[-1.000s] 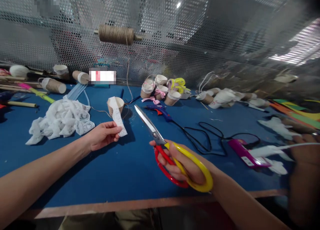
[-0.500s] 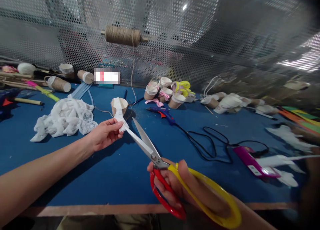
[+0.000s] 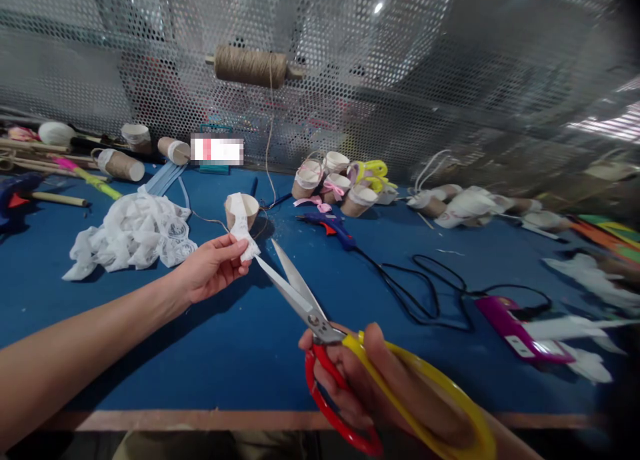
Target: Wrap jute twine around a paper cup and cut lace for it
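Observation:
My left hand (image 3: 213, 268) pinches the free end of a white lace strip (image 3: 241, 230) that runs up to a small paper cup (image 3: 242, 210) standing on the blue table (image 3: 240, 340). My right hand (image 3: 380, 383) grips large scissors (image 3: 320, 327) with one red and one yellow handle. Their blades are spread apart, and the tips reach the lace just beside my left fingers.
A heap of white lace (image 3: 131, 235) lies at left. A twine spool (image 3: 251, 65) hangs on the perforated metal wall. Decorated cups (image 3: 340, 183), a blue glue gun (image 3: 333, 225) with black cord (image 3: 425, 293), a purple tool (image 3: 520, 323) and white scraps lie to the right.
The scissors swung left from the table's middle and their blades parted at the lace strip. My left hand lifted the lace end slightly.

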{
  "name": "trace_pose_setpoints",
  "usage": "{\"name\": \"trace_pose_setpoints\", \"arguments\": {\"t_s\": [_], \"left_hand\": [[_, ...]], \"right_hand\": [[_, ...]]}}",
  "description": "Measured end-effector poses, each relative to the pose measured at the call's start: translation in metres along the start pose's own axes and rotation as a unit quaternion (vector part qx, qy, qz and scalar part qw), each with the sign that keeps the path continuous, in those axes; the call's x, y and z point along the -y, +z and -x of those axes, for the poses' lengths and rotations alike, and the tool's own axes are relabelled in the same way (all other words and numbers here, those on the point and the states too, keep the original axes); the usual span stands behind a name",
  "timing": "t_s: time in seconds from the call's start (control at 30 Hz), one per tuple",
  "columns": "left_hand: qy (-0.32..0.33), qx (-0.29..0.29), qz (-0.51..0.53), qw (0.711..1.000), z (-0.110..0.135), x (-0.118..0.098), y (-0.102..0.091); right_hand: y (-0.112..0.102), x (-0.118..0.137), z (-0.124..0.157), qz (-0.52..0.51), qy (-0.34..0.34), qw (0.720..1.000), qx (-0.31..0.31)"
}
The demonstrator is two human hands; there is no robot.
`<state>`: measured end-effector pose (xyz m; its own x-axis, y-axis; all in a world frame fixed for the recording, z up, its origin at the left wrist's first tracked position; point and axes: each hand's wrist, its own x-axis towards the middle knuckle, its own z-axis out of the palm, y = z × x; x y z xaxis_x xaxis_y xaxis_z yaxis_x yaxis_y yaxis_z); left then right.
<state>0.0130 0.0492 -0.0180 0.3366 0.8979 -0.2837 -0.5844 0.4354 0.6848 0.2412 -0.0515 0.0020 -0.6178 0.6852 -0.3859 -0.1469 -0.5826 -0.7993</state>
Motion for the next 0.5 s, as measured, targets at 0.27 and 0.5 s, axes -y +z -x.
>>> {"name": "trace_pose_setpoints", "arguments": {"t_s": [0.27, 0.5], "left_hand": [[0.000, 0.000, -0.005, 1.000, -0.0012, -0.0001, -0.0015], [0.001, -0.001, -0.013, 1.000, 0.0009, 0.0015, 0.0012]], "right_hand": [[0.0005, -0.0003, 0.0025, 0.002, 0.011, 1.000, -0.019], [-0.0019, -0.0017, -0.0005, 0.002, 0.004, 1.000, -0.013]]}}
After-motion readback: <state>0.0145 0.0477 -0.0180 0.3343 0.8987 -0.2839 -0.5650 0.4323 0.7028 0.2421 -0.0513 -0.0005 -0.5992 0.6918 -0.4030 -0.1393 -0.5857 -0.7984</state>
